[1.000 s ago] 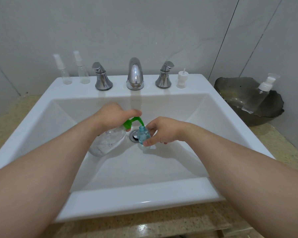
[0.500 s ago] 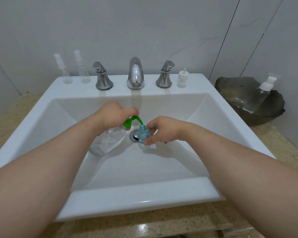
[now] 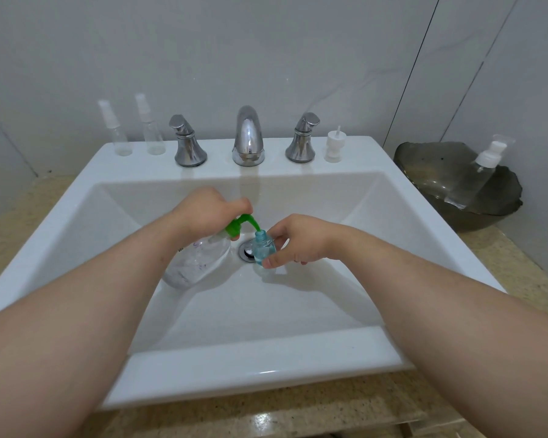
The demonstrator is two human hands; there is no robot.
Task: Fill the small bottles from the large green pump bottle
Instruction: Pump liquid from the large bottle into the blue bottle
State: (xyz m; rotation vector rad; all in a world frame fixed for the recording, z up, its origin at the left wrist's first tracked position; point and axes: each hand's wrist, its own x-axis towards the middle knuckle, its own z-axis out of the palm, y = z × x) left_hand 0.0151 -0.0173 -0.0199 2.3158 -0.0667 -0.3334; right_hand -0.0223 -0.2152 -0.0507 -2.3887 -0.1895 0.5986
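Note:
Inside the white sink point(image 3: 298, 358), my left hand point(image 3: 208, 211) grips the green pump head of the large clear pump bottle point(image 3: 200, 257), which leans toward the drain. Its green spout point(image 3: 250, 221) curves down onto the mouth of a small blue bottle point(image 3: 263, 249). My right hand point(image 3: 298, 240) pinches that small bottle and holds it upright just right of the drain point(image 3: 246, 249). Two small clear spray bottles point(image 3: 121, 129) point(image 3: 151, 126) stand on the back left ledge. A small white pump cap point(image 3: 333, 147) stands on the back right ledge.
A chrome faucet point(image 3: 248, 137) with two handles point(image 3: 187, 142) point(image 3: 302, 139) lines the back of the sink. A dark glass bowl point(image 3: 424, 172) on the right counter holds a clear bottle with a white pump point(image 3: 478, 175). Speckled counter surrounds the sink.
My left thumb has lifted slightly on the pump head. Both hands and both bottles stay in nearly the same place over the drain.

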